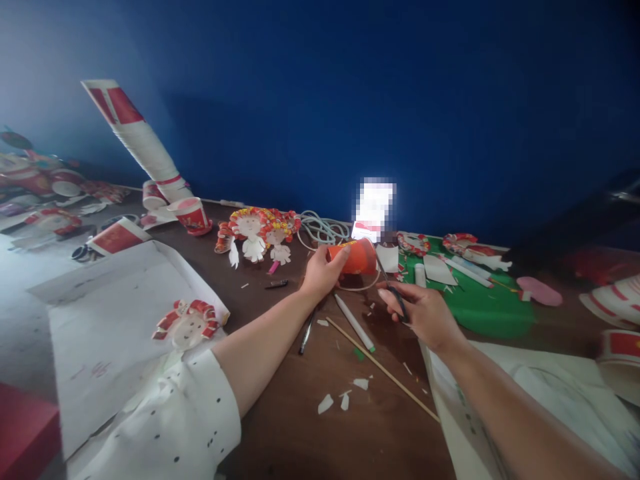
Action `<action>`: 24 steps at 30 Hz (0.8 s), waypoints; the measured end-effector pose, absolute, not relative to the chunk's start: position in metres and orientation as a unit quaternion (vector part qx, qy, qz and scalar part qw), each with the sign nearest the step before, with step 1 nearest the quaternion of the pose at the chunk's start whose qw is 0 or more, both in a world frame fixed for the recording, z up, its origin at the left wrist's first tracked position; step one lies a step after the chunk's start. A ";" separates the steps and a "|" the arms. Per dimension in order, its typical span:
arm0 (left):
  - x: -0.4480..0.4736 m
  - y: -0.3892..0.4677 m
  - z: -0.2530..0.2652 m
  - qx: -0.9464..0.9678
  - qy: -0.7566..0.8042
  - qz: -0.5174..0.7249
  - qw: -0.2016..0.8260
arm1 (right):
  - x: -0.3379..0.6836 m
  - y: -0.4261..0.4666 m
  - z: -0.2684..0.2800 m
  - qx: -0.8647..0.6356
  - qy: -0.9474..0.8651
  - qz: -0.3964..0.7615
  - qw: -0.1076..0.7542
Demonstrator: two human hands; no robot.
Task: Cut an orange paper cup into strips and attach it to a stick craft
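- Orange paper cup [361,259]: held tilted on its side above the brown tabletop [370,440]; its far side is hidden.
- Left hand [323,270]: closed around the cup; some fingers are concealed behind it.
- Scissors [401,303]: clasped by their dark handles in the right hand [430,317], the fingers curled closed; the blades are directed at the cup's end, their parting too blurred to be told.
- Below the grip: white marker [354,323], wooden stick [383,367] and paper scraps [325,403]; a pen [306,337] is partly covered by the left forearm.
- Beyond the grip: bright patch [376,200], obscured by pixels.
- Left of the grip: paper figures [253,233], overlapped.
- Far right: white-and-red cups [617,300], cut off by the frame.
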State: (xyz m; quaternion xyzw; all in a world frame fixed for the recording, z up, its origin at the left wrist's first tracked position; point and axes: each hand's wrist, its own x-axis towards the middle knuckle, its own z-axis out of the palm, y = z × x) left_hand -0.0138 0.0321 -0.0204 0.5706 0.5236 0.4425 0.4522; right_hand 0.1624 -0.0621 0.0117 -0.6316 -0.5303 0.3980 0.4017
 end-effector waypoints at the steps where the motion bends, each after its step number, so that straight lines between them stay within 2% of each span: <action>1: -0.014 0.031 -0.020 0.581 0.523 0.445 0.438 | 0.163 -0.061 0.012 -0.633 -0.521 0.405 0.404; 10: -0.013 0.021 -0.013 0.647 0.498 0.437 0.377 | 0.166 -0.058 0.008 -0.632 -0.486 0.424 0.429; 24: -0.012 0.020 -0.011 0.656 0.502 0.443 0.349 | 0.165 -0.064 0.011 -0.634 -0.558 0.351 0.405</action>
